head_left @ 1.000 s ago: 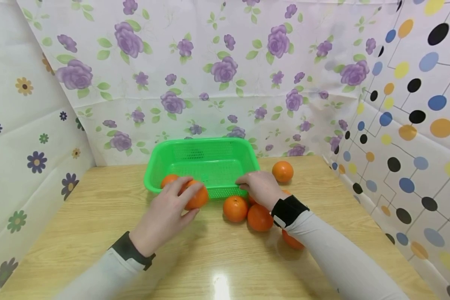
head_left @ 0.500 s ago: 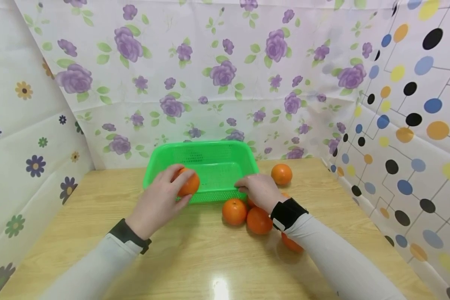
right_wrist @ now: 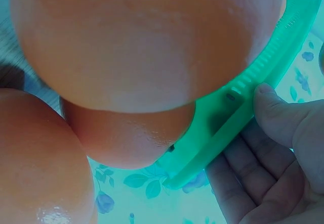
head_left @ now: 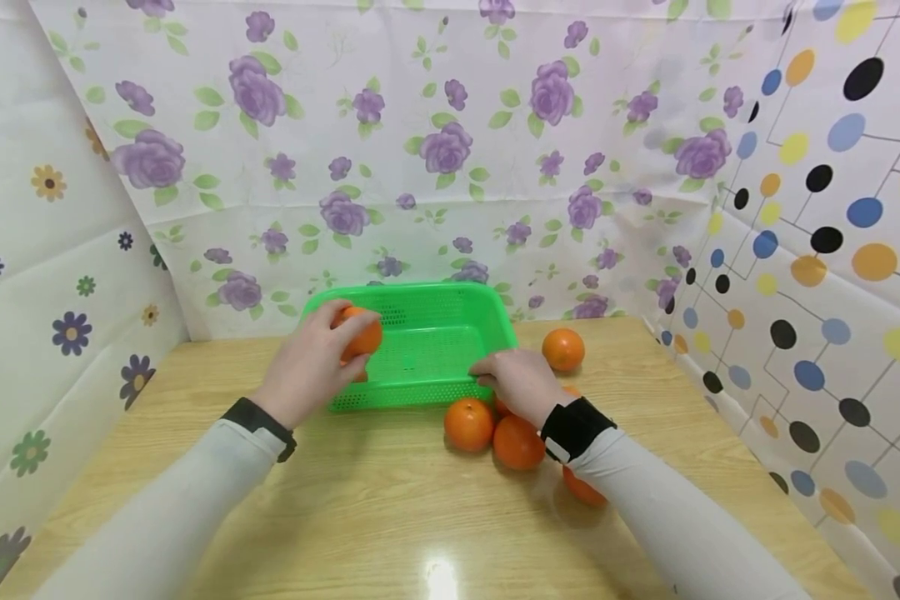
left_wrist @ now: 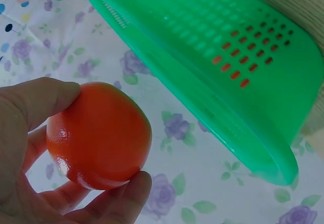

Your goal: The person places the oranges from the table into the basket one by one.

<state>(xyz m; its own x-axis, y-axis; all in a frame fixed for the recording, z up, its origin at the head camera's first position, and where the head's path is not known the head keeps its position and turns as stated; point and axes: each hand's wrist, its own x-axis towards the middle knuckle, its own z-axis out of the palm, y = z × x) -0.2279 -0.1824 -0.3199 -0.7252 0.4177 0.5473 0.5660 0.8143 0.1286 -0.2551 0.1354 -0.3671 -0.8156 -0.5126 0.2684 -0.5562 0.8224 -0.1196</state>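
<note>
Over the green basket (head_left: pixel 427 346), the left hand (head_left: pixel 311 367) holds one orange (head_left: pixel 360 335), fingers curled around it. Another orange shows partly in the basket under this hand. On the near rim, the right hand (head_left: pixel 521 379) pinches the basket. Five oranges lie on the table (head_left: pixel 390 517) near this hand.

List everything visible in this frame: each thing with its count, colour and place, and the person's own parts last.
Basket: one, green, at the back of the table.
Held orange: one, orange, over the basket's left end.
Loose oranges: five showing, orange, on the table beside the basket's right end, one apart by the wall.
Table: one, light wood.
Curtains: floral and dotted, around the table.
Left hand: grip around the held orange.
Right hand: grip on the basket's near rim.
</note>
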